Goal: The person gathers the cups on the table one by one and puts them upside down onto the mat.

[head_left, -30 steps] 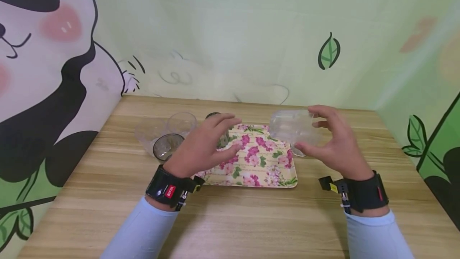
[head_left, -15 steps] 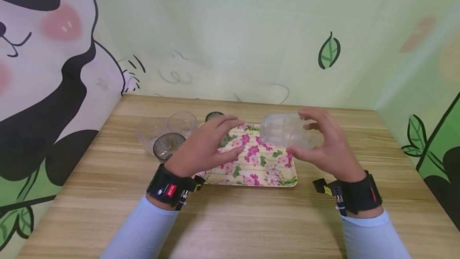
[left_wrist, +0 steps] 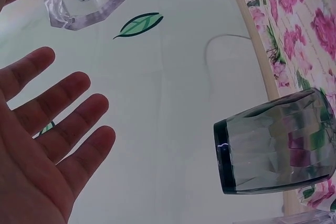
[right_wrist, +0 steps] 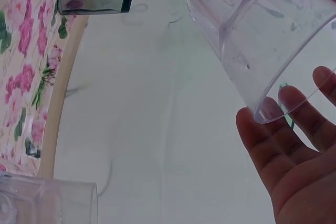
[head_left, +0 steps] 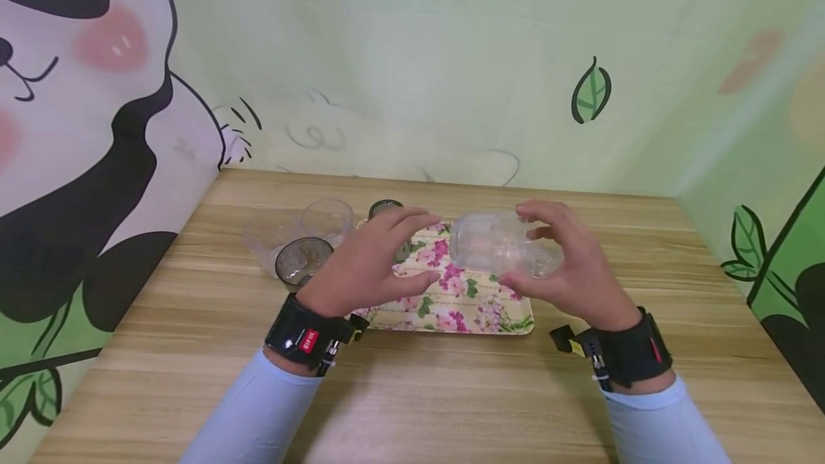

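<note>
My right hand (head_left: 567,267) grips a clear plastic cup (head_left: 486,242) near its rim, fingers on one side and thumb on the other. The cup is tipped on its side above the tray, its base toward my left hand (head_left: 370,263). In the right wrist view, the clear cup (right_wrist: 252,30) shows its wide mouth beside the fingertips. My left hand hovers over the tray's left part, fingers spread and holding nothing. Behind it a smoky grey cup (left_wrist: 273,145) stands upright on the floral tray (head_left: 464,321), partly hidden from the head view.
Left of the tray, clear cups (head_left: 325,217) and a dark-tinted cup (head_left: 303,263) stand close together on the wooden table (head_left: 451,399). Another clear cup (right_wrist: 47,200) is at the tray's right side. A printed wall (head_left: 412,77) rises behind the table.
My right hand has moved left and slightly down with the clear cup, bringing it further over the tray and nearer my left hand. The left hand has barely moved.
</note>
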`<state>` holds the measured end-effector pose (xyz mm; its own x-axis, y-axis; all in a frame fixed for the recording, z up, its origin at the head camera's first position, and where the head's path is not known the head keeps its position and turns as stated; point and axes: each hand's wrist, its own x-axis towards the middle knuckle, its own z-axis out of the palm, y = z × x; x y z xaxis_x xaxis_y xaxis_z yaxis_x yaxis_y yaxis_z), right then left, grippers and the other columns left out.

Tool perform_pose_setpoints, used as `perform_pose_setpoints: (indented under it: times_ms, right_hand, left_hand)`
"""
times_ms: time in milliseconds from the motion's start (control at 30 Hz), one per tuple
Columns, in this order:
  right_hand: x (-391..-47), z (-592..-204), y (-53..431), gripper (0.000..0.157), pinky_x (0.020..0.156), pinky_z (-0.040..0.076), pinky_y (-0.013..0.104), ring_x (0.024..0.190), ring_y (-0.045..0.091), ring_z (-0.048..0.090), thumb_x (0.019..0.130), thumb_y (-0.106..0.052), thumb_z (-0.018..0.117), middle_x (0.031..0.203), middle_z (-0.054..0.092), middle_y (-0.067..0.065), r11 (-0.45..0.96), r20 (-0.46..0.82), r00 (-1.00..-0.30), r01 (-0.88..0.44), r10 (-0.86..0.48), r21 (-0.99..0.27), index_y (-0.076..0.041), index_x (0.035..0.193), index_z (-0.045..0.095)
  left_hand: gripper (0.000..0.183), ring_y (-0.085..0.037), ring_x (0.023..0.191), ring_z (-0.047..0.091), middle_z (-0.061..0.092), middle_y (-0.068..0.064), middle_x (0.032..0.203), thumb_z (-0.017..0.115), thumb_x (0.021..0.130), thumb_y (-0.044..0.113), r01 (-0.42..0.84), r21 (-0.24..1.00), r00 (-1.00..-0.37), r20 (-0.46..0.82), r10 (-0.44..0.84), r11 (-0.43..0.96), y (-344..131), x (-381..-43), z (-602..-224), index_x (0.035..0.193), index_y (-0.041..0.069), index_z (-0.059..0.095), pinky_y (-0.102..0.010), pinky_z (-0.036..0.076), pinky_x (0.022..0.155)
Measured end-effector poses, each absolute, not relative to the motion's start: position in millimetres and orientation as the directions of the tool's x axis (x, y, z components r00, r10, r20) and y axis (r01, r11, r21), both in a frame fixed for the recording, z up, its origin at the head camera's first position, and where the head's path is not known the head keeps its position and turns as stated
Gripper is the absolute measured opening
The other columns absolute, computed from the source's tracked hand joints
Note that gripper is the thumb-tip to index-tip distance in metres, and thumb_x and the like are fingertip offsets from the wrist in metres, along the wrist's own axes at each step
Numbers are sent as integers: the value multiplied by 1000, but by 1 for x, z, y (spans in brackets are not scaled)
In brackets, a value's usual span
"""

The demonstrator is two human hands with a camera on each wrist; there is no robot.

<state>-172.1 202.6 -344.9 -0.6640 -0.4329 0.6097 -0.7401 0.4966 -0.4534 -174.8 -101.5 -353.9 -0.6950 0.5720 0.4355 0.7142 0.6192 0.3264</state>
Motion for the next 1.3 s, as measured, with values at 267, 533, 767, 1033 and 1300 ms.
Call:
perform_pose_setpoints:
  times_ms: [267,533,767,1033,1300]
  right_hand:
    - [-170,-347,195,89,89,62,42,118,19,55,54,-9,97,130,63,17,483,614,-640,-763,-462,-431,-2,132,56]
    - [-169,-349,188,87,85,64,53,118,23,56,55,-12,97,130,63,18,462,610,-622,-779,-490,-424,-1,131,56]
    - [-166,-351,187,88,87,63,53,123,24,54,57,-11,97,136,59,18,457,583,-640,-767,-500,-450,-3,134,54]
    - [-164,-352,184,90,87,64,48,123,21,54,57,-10,96,136,60,17,435,589,-633,-774,-503,-460,-4,135,53]
    - [-162,-353,182,90,88,63,49,124,18,53,57,-7,96,135,59,16,424,589,-640,-768,-493,-480,-5,136,53]
  left_hand:
    - [76,-24,131,53,57,-9,146,75,83,47,711,328,-698,432,571,622,-101,-174,-353,147,17,48,-47,56,104]
    - [76,-21,129,55,59,-7,144,74,83,51,729,325,-681,424,596,602,-96,-172,-353,147,19,48,-45,59,101]
    - [76,-22,131,55,59,-8,144,73,84,52,739,303,-671,420,612,602,-92,-171,-355,147,18,48,-45,57,105]
    - [75,-22,133,54,59,-10,144,74,85,50,746,323,-665,415,621,582,-91,-170,-355,146,15,48,-44,53,110]
    - [80,-18,128,58,62,-9,142,77,84,44,752,346,-659,404,635,561,-88,-169,-355,148,11,44,-41,54,109]
